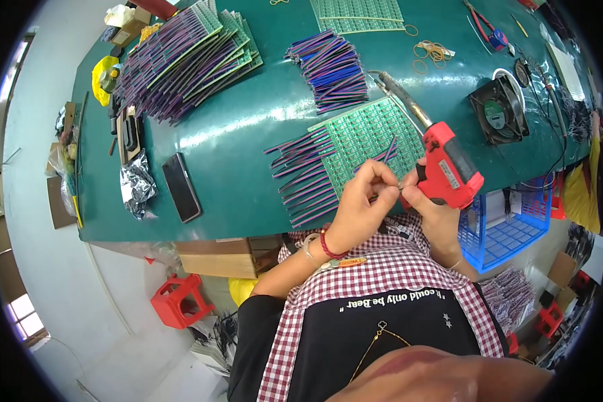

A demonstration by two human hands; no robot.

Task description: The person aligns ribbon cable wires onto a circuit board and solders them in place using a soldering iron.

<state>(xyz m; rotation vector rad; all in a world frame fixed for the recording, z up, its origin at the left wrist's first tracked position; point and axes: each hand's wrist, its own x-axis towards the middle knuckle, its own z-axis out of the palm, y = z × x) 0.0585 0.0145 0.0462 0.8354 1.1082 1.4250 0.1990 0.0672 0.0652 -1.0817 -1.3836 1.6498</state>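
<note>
Here, left hand and right hand pinch an indistinct tiny piece, the right also holding a soldering gun slanting forward-left, the circuit panel just beyond the fingertips, its wires trailing leftward, nearer the left.

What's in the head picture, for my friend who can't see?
A person's right hand holding a red soldering gun is close to the left hand at a green table. Beyond is a circuit board with purple wires along its left edge; a phone lies farther left.
</note>
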